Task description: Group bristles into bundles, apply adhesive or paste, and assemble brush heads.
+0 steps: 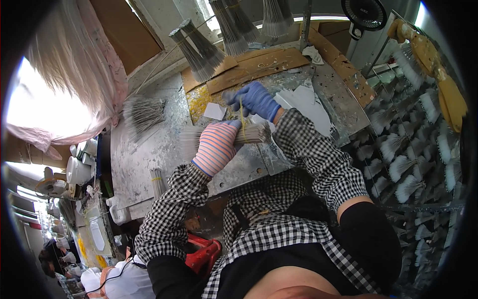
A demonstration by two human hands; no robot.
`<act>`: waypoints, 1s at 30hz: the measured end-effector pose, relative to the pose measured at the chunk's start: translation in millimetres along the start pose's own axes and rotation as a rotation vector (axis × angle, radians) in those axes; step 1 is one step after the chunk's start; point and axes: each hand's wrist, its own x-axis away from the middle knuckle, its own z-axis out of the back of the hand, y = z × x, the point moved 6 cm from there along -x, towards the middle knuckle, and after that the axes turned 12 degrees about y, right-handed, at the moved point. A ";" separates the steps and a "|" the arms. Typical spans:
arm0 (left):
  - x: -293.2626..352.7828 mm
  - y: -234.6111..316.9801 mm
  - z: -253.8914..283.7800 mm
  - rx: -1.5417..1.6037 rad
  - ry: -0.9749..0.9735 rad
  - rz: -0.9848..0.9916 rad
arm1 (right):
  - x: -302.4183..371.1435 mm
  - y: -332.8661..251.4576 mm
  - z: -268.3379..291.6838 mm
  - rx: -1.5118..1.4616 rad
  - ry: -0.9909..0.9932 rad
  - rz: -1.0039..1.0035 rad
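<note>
My left hand (216,144), in a pink striped glove, is wrapped round a bundle of thin grey stems with pale bristly ends (256,133). The bundle lies sideways above the worktable, its stem ends pointing right and its soft ends left. A yellow rubber band (242,119) circles the stems and is stretched up toward my right hand (256,101). That hand wears a blue glove, and its closed fingers pull on the band. Motion smears its fingertips. A white paper square (215,111) lies just beyond my left hand.
A spread pile of similar stems (144,115) lies at left on the stained table (149,169). A banded bundle (158,182) is near the front edge. More bundles (199,50) hang at the back. Racks of white tufts (403,164) stand right, below a fan (364,15).
</note>
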 end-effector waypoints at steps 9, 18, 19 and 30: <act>18.8 -4.7 11.5 1.257 -0.181 0.430 | 104.2 -133.2 53.7 -0.207 -0.094 1.147; 47.7 27.6 20.0 0.899 0.133 0.055 | 142.5 -128.7 42.5 -0.358 0.314 1.494; 55.5 20.7 -0.5 1.163 0.129 0.314 | 136.9 -130.3 39.7 -0.311 0.247 1.383; 120.0 6.9 -37.0 1.714 0.743 0.790 | -69.9 -50.4 166.7 -0.037 0.717 0.558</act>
